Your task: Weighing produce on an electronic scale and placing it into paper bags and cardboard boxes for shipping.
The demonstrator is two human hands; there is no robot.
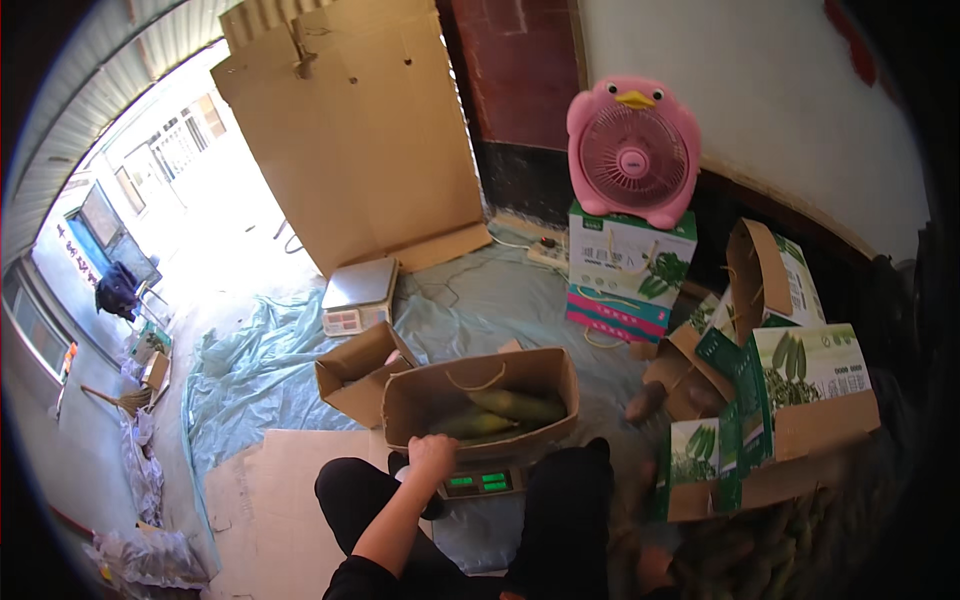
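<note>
My left hand [432, 458] is closed on the near rim of an open cardboard box [480, 385], toward its left corner. Inside lie several long green vegetables, thick like cucumbers [515, 405], and a string handle loops over the far wall. The box rests on a weighing scale [480, 483] whose green display glows between my knees. Low on the right, my right hand [655, 568] is a dark smear beside a heap of similar long vegetables [790, 545]; its fingers cannot be made out.
Left of the box stand a smaller open carton [355, 375] and a second scale [360, 295]. Printed cartons [800, 370] crowd the right, with a dark roundish object [645, 402] nearby. A pink fan [635, 150] tops a stacked box. Plastic sheeting [270, 350] covers the floor.
</note>
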